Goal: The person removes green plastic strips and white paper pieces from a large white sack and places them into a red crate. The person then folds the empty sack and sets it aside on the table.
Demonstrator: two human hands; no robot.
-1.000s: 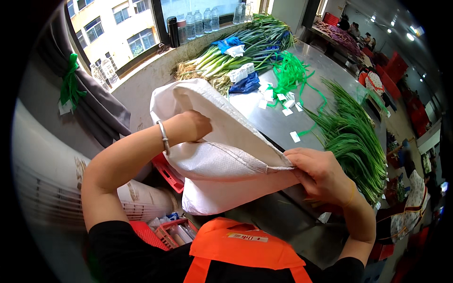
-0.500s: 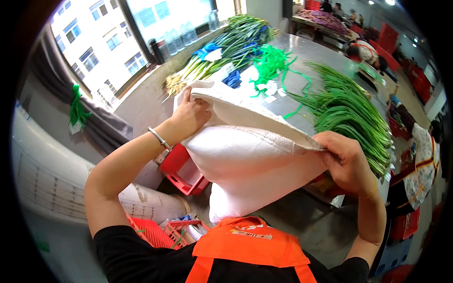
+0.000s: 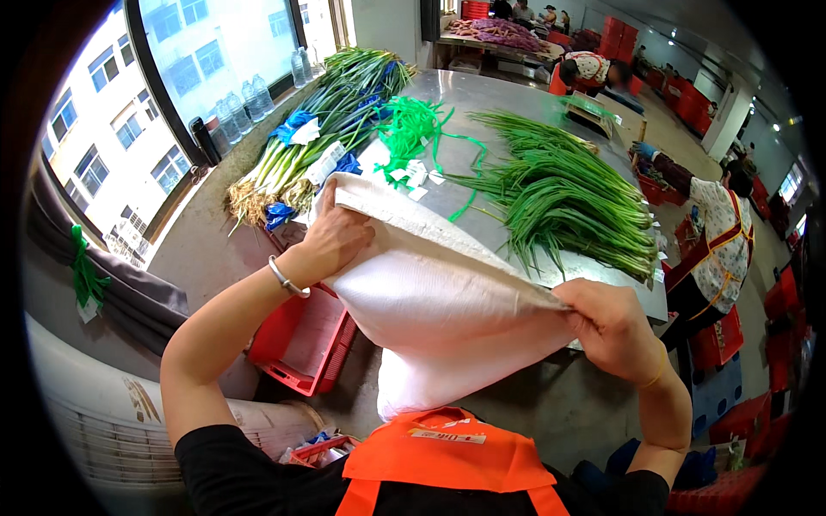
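My left hand (image 3: pixel 340 232) grips the upper left rim of a large white woven sack (image 3: pixel 447 318), which hangs in front of me with its mouth drawn out along a diagonal. My right hand (image 3: pixel 607 322) pinches the sack's right corner. Beyond it is a steel table (image 3: pixel 447 95) holding a spread of thin green onions (image 3: pixel 576 198) on the right, a tangle of green ties (image 3: pixel 409 129) with white tags, and a pile of long thick-stalked scallions (image 3: pixel 310 146) with blue wrapping at the left edge.
A red crate (image 3: pixel 305 331) sits low at left, near a white cylindrical unit (image 3: pixel 103 404). Water bottles (image 3: pixel 245 99) line the window sill. A co-worker in an apron (image 3: pixel 714 249) stands at the table's right side, another (image 3: pixel 585 69) bends farther back, among stacked red crates (image 3: pixel 615 39).
My left hand has moved from inside the sack's mouth up to its rim. The mouth now looks narrower and flatter. The view has swung, showing more of the room at right.
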